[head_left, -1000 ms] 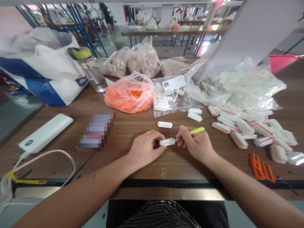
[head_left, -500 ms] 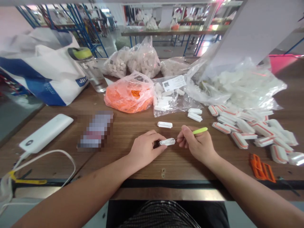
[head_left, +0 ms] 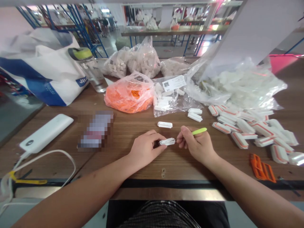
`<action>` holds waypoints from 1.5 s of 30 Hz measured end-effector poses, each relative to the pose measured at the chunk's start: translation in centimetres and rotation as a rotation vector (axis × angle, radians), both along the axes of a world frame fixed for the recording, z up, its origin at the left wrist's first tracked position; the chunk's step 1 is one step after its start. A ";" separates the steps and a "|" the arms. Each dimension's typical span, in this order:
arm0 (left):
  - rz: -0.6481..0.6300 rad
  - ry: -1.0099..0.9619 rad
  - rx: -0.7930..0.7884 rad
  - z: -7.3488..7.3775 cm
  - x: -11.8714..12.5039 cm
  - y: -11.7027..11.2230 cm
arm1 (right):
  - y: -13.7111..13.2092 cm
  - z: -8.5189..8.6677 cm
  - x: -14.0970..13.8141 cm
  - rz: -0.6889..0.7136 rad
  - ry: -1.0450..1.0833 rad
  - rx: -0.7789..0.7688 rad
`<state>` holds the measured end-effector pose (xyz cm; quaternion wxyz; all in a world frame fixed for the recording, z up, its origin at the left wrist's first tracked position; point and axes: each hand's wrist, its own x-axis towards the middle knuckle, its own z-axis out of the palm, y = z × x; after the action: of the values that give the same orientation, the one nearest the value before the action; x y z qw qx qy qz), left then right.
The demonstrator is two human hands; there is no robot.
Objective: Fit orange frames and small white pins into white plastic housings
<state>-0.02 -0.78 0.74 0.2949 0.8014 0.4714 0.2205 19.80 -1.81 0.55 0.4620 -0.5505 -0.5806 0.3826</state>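
My left hand (head_left: 145,149) pinches a small white plastic part (head_left: 167,142) at its left end, just above the wooden tabletop (head_left: 123,164). My right hand (head_left: 196,144) holds a thin pick with a yellow-green handle (head_left: 199,131), and its metal tip touches the right end of the white part. A similar white part (head_left: 164,124) lies alone on the wood, a little beyond my hands. Two more (head_left: 195,115) lie further back, to the right.
Right of my hands lies a heap of white parts with orange stripes (head_left: 247,129), with orange plastic pieces (head_left: 261,168) near the table's edge. Plastic bags of white and orange parts, a water bottle (head_left: 89,69), a white power bank (head_left: 45,133) and its cable occupy the table.
My right hand has shifted slightly left, bringing the pick's tip against the white part. My left hand and the white part have barely moved.
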 end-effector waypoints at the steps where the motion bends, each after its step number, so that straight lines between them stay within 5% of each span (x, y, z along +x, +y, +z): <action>1: 0.001 -0.002 0.001 0.0 0.0 0.0 | 0.0 0.0 0.0 0.004 -0.003 -0.003; 29: -0.001 -0.021 0.007 -0.1 0.0 0.0 | 0.0 -0.2 -0.1 -0.026 -0.002 0.006; 42: 0.014 -0.054 0.001 -0.3 0.1 -0.1 | -0.7 0.8 -0.1 0.170 -0.411 0.285; 45: 0.008 -0.048 0.004 -0.3 0.0 -0.1 | -0.6 0.5 -0.1 0.140 -0.298 0.200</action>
<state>0.01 -0.86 0.43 0.3038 0.7945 0.4670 0.2416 19.74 -2.38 1.09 0.3956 -0.5108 -0.7145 0.2686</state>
